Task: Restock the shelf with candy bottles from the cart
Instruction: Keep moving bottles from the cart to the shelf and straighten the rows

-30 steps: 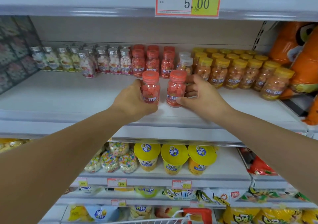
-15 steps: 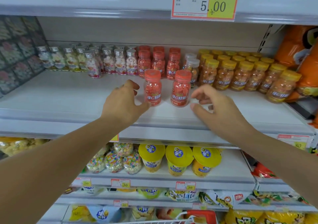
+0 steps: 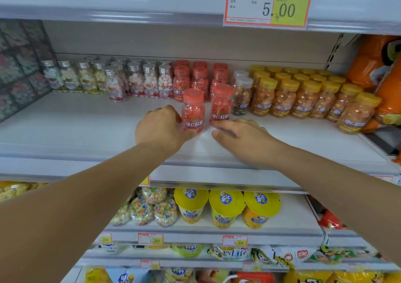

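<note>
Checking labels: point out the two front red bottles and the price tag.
Front left red bottle [image 3: 193, 123]: head view, label.
Front right red bottle [image 3: 220, 116]: head view, label.
Price tag [image 3: 288, 10]: head view, yellow price field.

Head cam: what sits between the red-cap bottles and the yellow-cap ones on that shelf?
Two white-capped bottles, one behind the other, stand between the red-cap bottles and the yellow-cap bottles; head view.

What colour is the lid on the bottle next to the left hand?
Red; the head view shows the bottle by the left hand best.
</note>
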